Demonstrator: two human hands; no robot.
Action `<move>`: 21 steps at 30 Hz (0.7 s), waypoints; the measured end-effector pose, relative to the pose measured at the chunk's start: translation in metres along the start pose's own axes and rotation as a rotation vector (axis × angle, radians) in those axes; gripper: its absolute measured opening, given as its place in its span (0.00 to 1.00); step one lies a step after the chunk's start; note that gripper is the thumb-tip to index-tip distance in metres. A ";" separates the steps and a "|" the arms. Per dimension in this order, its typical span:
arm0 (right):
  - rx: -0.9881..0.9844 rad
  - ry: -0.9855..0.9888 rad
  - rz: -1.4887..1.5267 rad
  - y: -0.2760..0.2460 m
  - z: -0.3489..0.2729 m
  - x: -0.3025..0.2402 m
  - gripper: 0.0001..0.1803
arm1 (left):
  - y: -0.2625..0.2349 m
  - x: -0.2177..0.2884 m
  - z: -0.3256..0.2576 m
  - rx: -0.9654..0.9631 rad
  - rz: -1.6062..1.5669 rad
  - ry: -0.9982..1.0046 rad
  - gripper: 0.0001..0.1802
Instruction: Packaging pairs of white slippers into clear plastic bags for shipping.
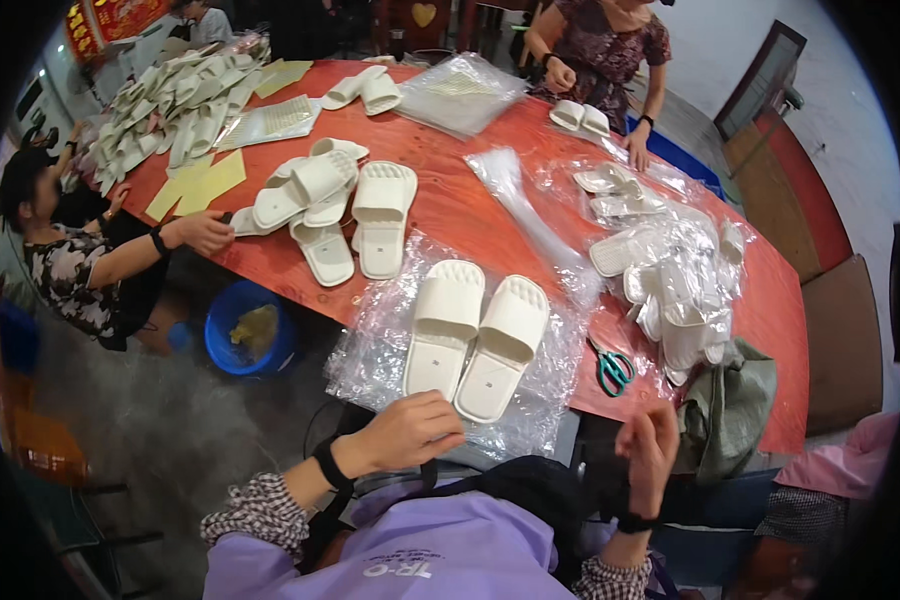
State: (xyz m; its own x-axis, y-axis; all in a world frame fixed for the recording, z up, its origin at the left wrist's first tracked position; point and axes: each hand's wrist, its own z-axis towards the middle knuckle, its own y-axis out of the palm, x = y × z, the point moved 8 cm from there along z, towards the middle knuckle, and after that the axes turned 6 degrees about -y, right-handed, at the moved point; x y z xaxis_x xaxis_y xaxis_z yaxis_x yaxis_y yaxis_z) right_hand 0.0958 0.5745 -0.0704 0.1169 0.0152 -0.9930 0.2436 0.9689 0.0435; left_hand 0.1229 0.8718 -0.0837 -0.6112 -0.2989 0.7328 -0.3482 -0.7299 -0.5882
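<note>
Two white slippers, the left slipper [446, 310] and the right slipper [510, 345], lie side by side on a stack of clear plastic bags [370, 350] at the table's near edge. Their heels point toward me. My left hand [415, 432] is beside the left slipper's heel, its fingers curled together; whether something thin is between them is hidden. Off to the right, my right hand [650, 437] is raised near the table edge, fingers bent and loosely apart, with nothing visible in it. Green-handled scissors [613, 370] lie just beyond that hand.
Loose slippers [315, 190] sit ahead-left, and a larger slipper heap [185, 100] is farther back. Bagged slippers [680, 270] are piled right, beside a green sack [735, 405]. A blue bucket [240, 325] stands on the floor. Co-workers' hands [205, 232] reach over the red table [450, 190].
</note>
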 end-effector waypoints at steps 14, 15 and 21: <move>-0.473 -0.019 -0.517 0.094 0.051 0.135 0.09 | 0.025 -0.047 -0.042 -0.146 0.057 -0.208 0.06; -0.475 -0.020 -0.516 0.100 0.053 0.136 0.09 | 0.023 -0.051 -0.040 -0.145 0.059 -0.209 0.06; -0.553 -0.292 -0.691 0.133 0.061 0.125 0.06 | 0.015 -0.077 -0.019 -0.095 0.149 -0.179 0.06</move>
State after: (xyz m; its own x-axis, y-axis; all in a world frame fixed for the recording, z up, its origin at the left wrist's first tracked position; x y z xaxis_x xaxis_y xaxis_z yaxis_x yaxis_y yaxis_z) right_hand 0.2017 0.6903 -0.1818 0.3723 -0.5986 -0.7092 -0.1350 0.7211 -0.6795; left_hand 0.1515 0.8952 -0.1556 -0.5282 -0.5089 0.6797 -0.3339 -0.6115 -0.7173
